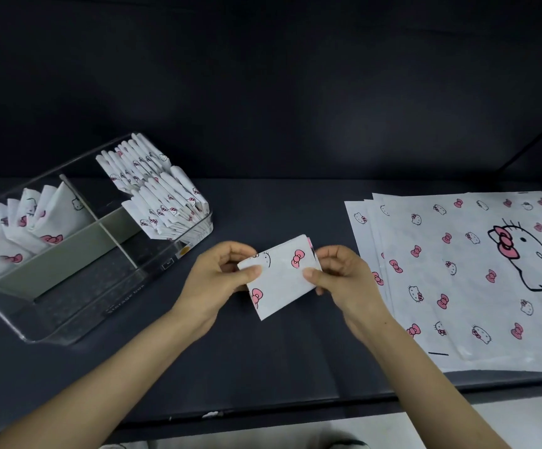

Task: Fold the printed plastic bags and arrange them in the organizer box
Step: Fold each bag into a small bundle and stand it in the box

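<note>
Left grip [221,277] and right grip [337,273] pinch one folded bag [282,280]. The box [123,306] holds many stored bags [162,196] (far sections); flat stack [457,280] at right awaits folding.

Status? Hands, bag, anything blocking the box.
Left hand and right hand both pinch the folded bag. Organizer box to the left, stored bags in its far compartments. Flat bags stacked on the right; nothing blocks the box.

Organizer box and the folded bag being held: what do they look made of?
Organizer box: clear, glossy rigid plastic, probably acrylic; the table shows through its walls. Folded bag: thin white printed plastic film, matte; holds sharp creases, so paper is possible.
</note>
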A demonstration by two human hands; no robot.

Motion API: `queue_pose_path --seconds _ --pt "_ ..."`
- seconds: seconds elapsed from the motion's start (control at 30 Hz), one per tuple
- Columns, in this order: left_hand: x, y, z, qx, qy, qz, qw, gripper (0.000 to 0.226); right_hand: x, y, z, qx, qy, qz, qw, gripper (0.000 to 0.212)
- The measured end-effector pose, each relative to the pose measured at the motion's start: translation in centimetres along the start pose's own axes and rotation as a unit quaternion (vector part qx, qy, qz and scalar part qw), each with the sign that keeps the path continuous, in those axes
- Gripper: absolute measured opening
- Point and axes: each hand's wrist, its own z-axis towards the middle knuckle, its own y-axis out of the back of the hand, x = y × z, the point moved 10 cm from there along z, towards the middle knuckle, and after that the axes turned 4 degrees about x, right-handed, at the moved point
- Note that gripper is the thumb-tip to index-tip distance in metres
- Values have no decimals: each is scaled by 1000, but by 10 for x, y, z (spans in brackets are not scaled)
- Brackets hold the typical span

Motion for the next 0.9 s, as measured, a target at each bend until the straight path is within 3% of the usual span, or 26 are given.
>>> queue_pose_path --seconds 0.07,0.13,0.2,0.33,0.47,0.53,0.6,0.63,0.7,0.77,0.8,0.9 --pt "-21 11 -8 -43 -38 -5 998 26 24 -4 -5 -43 62 -102 992 34" --pt "-45 23 -15 -75 -81 11 994 27 61 -19 -20 -70 164 -212 961 37" --pt "-64 39 -22 -103 -107 19 989 26 92 -51 -36 -18 244 -231 942 36" --pt "-83 69 -32 -121 -100 -41 987 12 114 -118 -51 109 286 -256 917 53" --pt "-90 92 -40 -91 -89 -115 985 15 129 -151 -49 74 339 -273 897 41" --pt "-99 109 -45 -84 -111 -96 986 21 137 -161 -45 57 342 -271 898 37" --pt "-114 143 -50 -137 -171 34 975 13 141 -167 -37 65 306 -238 920 33" --pt "-126 165 -55 -195 -220 161 942 13 144 -171 -33 77 283 -207 933 33" --pt "-141 193 -56 -257 -293 414 823 25 153 -180 -29 92 252 -160 950 32" --pt "-127 214 -37 -230 -272 557 751 36 161 -191 -25 98 242 -148 954 26" --pt "-115 226 -25 -199 -233 593 745 41 164 -198 -22 100 239 -152 954 22" --pt "-88 257 -11 -145 -131 599 776 64 169 -222 -12 105 235 -159 953 20"
